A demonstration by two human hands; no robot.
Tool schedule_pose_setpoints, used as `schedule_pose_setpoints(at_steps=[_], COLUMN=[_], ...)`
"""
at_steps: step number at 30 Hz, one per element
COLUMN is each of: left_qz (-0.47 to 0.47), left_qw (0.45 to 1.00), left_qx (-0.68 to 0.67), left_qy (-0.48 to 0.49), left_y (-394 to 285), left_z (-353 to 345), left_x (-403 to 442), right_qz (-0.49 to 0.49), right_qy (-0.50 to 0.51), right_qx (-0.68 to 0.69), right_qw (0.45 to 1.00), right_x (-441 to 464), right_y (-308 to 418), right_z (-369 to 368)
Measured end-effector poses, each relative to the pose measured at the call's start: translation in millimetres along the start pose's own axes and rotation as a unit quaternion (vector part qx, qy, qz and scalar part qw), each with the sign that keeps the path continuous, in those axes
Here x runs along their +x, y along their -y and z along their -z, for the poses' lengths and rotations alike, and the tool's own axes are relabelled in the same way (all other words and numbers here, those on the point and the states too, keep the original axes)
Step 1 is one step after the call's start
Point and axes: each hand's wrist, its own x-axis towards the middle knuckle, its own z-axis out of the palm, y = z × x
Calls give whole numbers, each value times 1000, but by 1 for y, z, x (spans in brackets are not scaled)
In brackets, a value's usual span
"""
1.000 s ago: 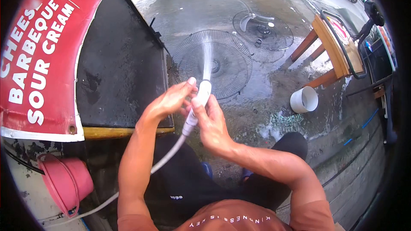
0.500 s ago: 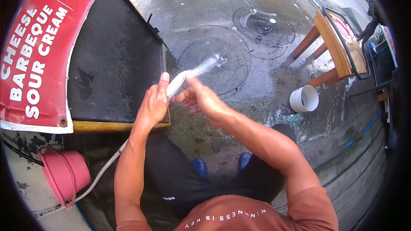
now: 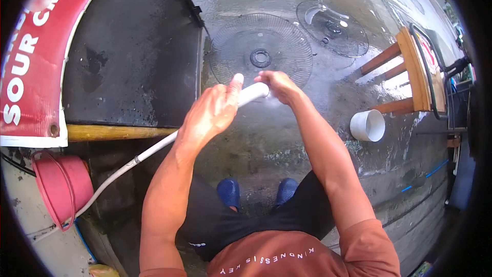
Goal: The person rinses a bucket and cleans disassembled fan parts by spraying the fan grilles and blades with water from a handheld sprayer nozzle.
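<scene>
My left hand (image 3: 214, 112) is wrapped round a white hose (image 3: 253, 94) near its end, with the thumb pointing forward along it. My right hand (image 3: 281, 86) is right beside the hose mouth, its fingers partly stretched out to the left and holding nothing. Some blurred water shows under the right palm. Beyond both hands a round black fan grille (image 3: 260, 31) lies flat on the wet ground. Farther back and to the right lies a second fan grille (image 3: 353, 41), with fan blades (image 3: 313, 14) at its far left edge.
A black panel (image 3: 133, 51) with a wooden edge stands at left, beside a red banner (image 3: 31, 61). A pink bucket (image 3: 64, 184) sits lower left, near the trailing hose. At right are a white pail (image 3: 366, 125) and a wooden stool (image 3: 415, 77).
Both hands and the hose end have moved forward and right. The clear jet that struck the large grille no longer shows. My feet are now farther apart in view.
</scene>
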Motion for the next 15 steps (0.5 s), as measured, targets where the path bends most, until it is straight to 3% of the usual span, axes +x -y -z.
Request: schedule_pose_setpoints(at_steps=[2, 8, 12, 15], left_qz=[23, 44, 55, 13], left_qw=[1000, 994, 992, 990], left_qx=[11, 87, 100, 117], left_qy=[3, -52, -45, -82], left_y=[1, 2, 15, 22], left_z=[4, 16, 15, 13], left_x=[-3, -8, -3, 0], right_qz=[-18, 19, -9, 11], right_qy=[58, 33, 54, 86], right_qx=[17, 91, 52, 80], right_qw=[998, 995, 997, 993], right_x=[6, 24, 10, 24], right_y=[-11, -35, -21, -35], right_z=[-14, -39, -47, -55])
